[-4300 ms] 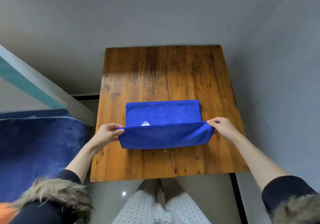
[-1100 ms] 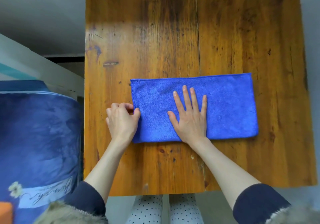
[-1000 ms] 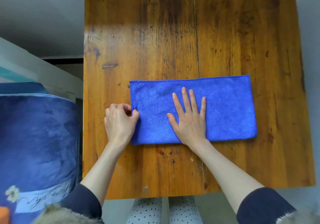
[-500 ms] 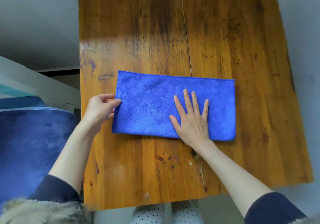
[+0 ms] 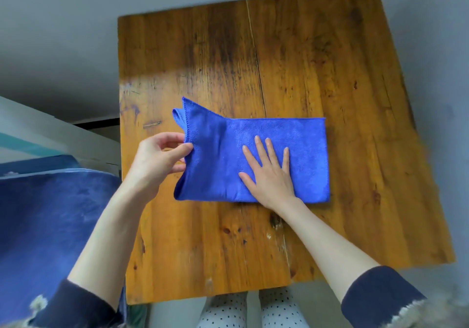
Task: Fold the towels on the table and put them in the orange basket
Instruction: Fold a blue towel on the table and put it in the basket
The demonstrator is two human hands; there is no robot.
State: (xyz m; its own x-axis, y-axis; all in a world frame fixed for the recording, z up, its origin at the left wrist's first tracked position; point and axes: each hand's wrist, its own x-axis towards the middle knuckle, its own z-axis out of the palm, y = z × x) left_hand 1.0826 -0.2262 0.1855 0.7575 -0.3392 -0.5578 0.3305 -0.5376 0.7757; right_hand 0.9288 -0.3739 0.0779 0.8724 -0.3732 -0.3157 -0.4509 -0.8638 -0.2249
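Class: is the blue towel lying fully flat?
No. The left hand pinches the towel's raised left end; the right hand presses the rest flat.

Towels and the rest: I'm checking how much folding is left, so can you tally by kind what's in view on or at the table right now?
Towels: 1, the blue towel on the table
Hands: 2, the left hand pinching the towel's left edge and the right hand flat on it
Baskets: 0 in view
Total: 3

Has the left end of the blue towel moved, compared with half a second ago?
Yes. The left hand pinches the blue towel and has lifted its left end off the table; the right hand pins the rest flat.
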